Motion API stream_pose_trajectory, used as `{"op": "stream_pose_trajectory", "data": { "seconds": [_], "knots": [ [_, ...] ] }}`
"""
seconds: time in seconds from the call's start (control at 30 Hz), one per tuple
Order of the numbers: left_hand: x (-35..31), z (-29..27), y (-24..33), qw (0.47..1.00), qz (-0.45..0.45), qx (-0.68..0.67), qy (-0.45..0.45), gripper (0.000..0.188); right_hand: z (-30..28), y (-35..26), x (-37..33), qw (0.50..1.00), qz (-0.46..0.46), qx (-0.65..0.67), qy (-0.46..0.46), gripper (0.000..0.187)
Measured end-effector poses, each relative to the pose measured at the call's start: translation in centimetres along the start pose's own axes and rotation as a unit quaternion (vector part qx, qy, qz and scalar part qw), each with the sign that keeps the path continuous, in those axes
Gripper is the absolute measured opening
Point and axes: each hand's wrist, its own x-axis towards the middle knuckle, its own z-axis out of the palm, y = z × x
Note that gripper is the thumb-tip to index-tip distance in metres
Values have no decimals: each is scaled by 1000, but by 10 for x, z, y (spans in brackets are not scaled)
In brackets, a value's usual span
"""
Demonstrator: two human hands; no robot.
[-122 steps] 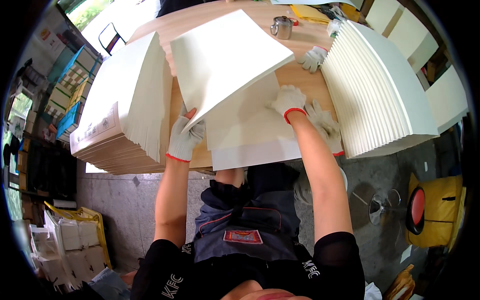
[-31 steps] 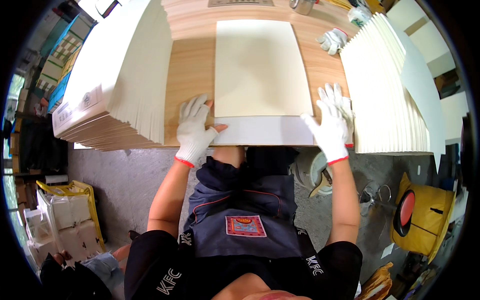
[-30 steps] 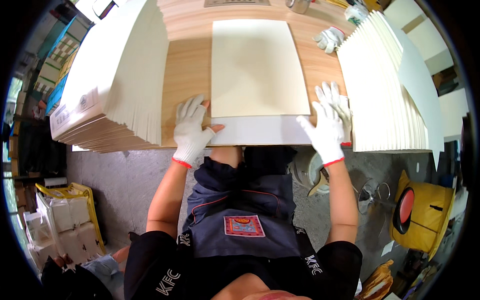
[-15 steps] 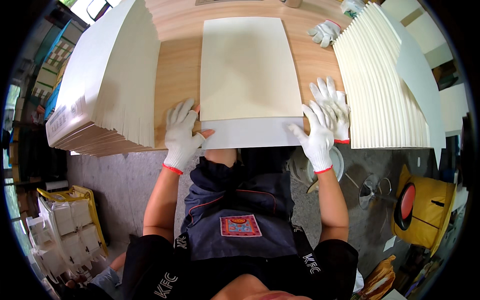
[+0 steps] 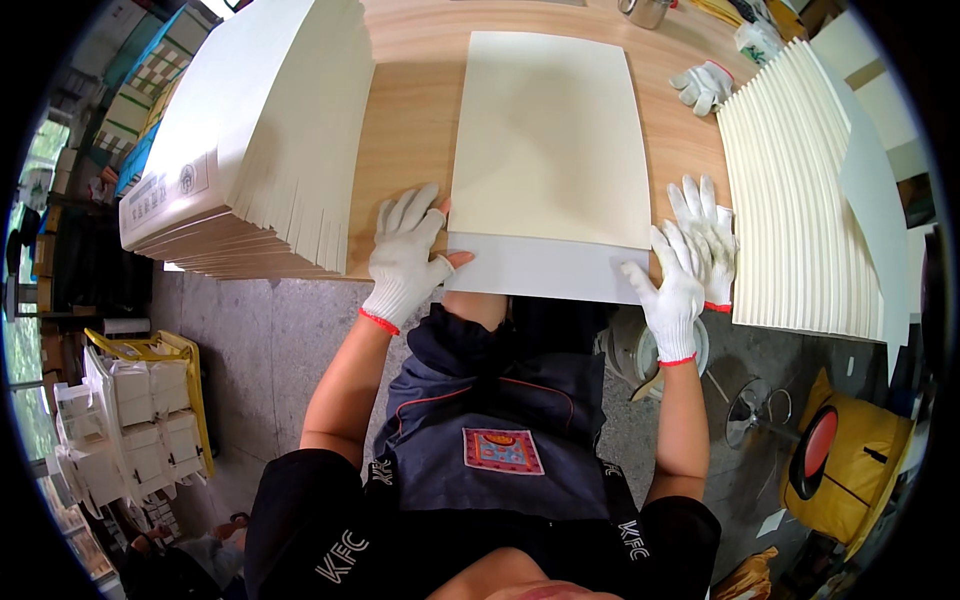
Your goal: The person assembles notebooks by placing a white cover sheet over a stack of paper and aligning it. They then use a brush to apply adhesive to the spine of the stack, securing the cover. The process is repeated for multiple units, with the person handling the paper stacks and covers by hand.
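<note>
A cream sheet point(image 5: 550, 140) lies on the wooden table before me, over a light grey sheet or board point(image 5: 545, 268) whose near strip shows along the table's front edge. My left hand point(image 5: 405, 252), in a white knitted glove with bare thumb and forefinger tips, rests open at their left edge, its thumb on the grey strip. At the right edge my right hand point(image 5: 672, 288), also gloved, is open, fingers stretched forward and thumb at the grey corner. Beside it lies a loose white glove point(image 5: 712, 240) with a red cuff edge.
A tall pile of white sheets point(image 5: 255, 110) stands left; a fanned row of cream sheets or boards point(image 5: 795, 200) stands right. Another white glove point(image 5: 703, 87) and a metal cup point(image 5: 645, 10) lie farther back. Below the table are a white bucket point(image 5: 690, 350) and a loaded yellow-framed cart point(image 5: 195, 390).
The whole view has swung, so table, sheets and hands sit farther right in the picture. Both hands keep nearly the same places at the sheets' edges.
</note>
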Motion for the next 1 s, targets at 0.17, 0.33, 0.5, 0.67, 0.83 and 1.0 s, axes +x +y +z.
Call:
{"op": "stream_pose_trajectory", "data": {
  "seconds": [0.17, 0.33, 0.5, 0.67, 0.83, 1.0],
  "knots": [
    [0, -1, 1, 1000, -2, -5, -5, 57, -1, -2, 1, 1000, 11, 21, -9, 65],
    [-1, 0, 2, 1000, -3, 8, -14, 58, -1, -1, 2, 1000, -10, -10, 9, 62],
    [-1, 4, -1, 1000, 6, 23, -11, 58, -1, 1, 0, 1000, 0, -8, -8, 62],
    [-2, 5, -1, 999, 10, 31, -13, 58, -1, 1, 0, 1000, -3, -8, -2, 62],
    [-2, 2, -4, 999, 17, 47, -17, 68, 1, -2, 1, 1000, -1, 12, 12, 62],
    [-1, 0, -3, 1000, -2, 15, -24, 65, -1, -1, 1, 1000, -13, -7, 11, 62]
  ]
}}
